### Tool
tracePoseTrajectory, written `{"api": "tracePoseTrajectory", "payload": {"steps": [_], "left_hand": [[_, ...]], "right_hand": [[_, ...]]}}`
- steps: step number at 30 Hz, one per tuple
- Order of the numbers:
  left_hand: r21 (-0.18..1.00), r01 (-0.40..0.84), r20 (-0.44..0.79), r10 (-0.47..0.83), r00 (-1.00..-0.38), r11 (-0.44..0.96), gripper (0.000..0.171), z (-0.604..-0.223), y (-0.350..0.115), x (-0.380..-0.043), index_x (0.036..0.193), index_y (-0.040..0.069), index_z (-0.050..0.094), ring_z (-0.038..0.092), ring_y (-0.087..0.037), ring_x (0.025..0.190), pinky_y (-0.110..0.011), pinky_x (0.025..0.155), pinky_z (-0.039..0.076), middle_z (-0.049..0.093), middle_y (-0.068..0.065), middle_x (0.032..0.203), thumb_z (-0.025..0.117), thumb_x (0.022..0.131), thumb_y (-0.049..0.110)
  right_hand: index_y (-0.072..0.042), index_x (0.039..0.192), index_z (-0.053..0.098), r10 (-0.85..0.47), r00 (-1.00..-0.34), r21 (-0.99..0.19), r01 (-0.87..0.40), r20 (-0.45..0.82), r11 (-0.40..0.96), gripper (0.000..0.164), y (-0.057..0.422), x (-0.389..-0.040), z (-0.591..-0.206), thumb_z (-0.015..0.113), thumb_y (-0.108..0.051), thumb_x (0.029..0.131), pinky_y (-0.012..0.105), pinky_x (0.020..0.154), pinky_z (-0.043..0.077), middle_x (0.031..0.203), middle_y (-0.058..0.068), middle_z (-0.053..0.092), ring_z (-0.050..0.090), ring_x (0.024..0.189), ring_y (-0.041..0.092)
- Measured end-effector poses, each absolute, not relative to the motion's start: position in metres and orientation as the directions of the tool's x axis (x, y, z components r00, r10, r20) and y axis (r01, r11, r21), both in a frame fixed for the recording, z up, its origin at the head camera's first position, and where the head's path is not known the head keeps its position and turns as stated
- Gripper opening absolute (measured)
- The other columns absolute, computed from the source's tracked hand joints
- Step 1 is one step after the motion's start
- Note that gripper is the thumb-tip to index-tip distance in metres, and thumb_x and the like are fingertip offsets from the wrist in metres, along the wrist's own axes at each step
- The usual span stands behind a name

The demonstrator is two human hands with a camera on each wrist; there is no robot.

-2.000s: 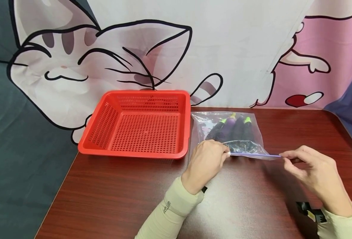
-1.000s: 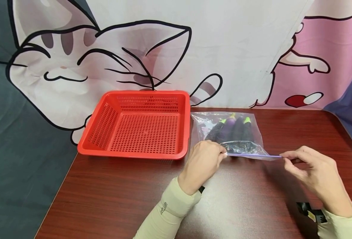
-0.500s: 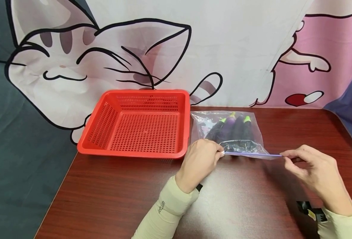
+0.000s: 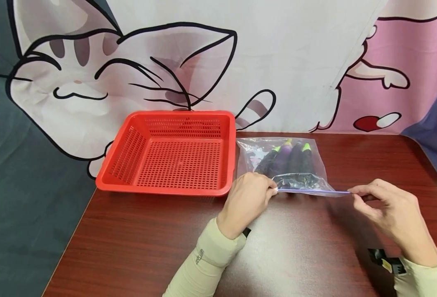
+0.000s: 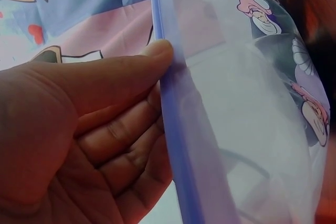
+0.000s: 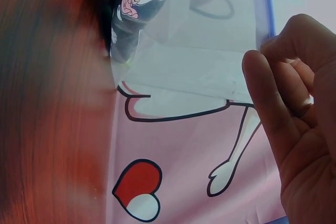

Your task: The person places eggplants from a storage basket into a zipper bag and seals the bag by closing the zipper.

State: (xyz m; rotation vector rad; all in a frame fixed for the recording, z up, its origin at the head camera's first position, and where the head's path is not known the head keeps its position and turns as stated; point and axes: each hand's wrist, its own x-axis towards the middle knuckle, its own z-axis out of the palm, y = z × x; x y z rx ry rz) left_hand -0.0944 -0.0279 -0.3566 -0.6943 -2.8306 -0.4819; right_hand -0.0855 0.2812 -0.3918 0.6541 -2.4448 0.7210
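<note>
A clear zip bag [image 4: 246, 159] printed with cartoon shapes lies on the table, holding several dark eggplants [image 4: 296, 161] with green stem ends. Its purple zip strip [image 4: 311, 191] is raised toward me and stretched straight between both hands. My left hand [image 4: 246, 202] pinches the strip partway along; a tiny white bit shows at the fingertips. In the left wrist view, the thumb [image 5: 121, 74] presses the strip against curled fingers. My right hand [image 4: 393, 214] pinches the strip's right end between thumb and forefinger, also visible in the right wrist view. The bag's left front corner hides behind my left hand.
A red perforated plastic basket [image 4: 181, 165] with nothing in it stands left of the bag, its rim close to my left hand. The reddish-brown wooden table [image 4: 137, 239] ends at a cartoon-printed curtain [image 4: 296, 74] behind.
My left hand has slid a short way left along the strip, baring more of the purple line, and has stayed put in the last half second. The right hand keeps its pinch.
</note>
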Motion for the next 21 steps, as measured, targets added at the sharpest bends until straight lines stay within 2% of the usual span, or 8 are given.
{"api": "tracePoseTrajectory", "payload": {"steps": [5,9,14,21], "left_hand": [[0.278,0.471,0.247,0.411,-0.877,0.837,0.004,-0.3571,-0.0290,-0.0948,0.081,0.031,0.074,0.061,-0.005,0.068,-0.023,0.055,0.044,0.066,0.019,0.077,0.070,0.080,0.030],[0.283,0.471,0.249,0.410,-0.877,0.835,0.004,-0.3571,-0.0295,-0.0954,0.080,0.031,0.074,0.060,-0.004,0.065,-0.023,0.052,0.042,0.065,0.019,0.075,0.070,0.080,0.030],[0.295,0.466,0.241,0.407,-0.881,0.834,0.005,-0.3578,-0.0305,-0.0963,0.082,0.032,0.075,0.060,-0.005,0.065,-0.024,0.050,0.042,0.066,0.019,0.077,0.070,0.080,0.031],[0.295,0.460,0.239,0.401,-0.884,0.837,0.006,-0.3566,-0.0334,-0.0970,0.083,0.031,0.075,0.060,-0.006,0.065,-0.025,0.049,0.042,0.066,0.019,0.076,0.071,0.079,0.028]], "right_hand": [[-0.019,0.082,0.070,-0.303,-0.755,-0.357,-0.571,0.581,0.739,0.022,0.2818,-0.0858,-0.3920,0.071,-0.005,0.065,0.004,0.067,0.035,0.074,-0.012,0.060,0.047,0.067,-0.008],[-0.020,0.082,0.070,-0.300,-0.756,-0.357,-0.569,0.582,0.741,0.020,0.2825,-0.0864,-0.3927,0.070,-0.006,0.067,0.003,0.068,0.035,0.074,-0.012,0.060,0.048,0.067,-0.009],[-0.021,0.082,0.070,-0.297,-0.760,-0.359,-0.564,0.579,0.744,0.018,0.2833,-0.0863,-0.3940,0.070,-0.008,0.069,0.002,0.069,0.037,0.073,-0.011,0.060,0.049,0.066,-0.008],[-0.018,0.081,0.070,-0.297,-0.753,-0.350,-0.567,0.587,0.746,0.019,0.2835,-0.0868,-0.3940,0.069,-0.007,0.066,0.004,0.068,0.034,0.073,-0.012,0.060,0.048,0.066,-0.007]]}}
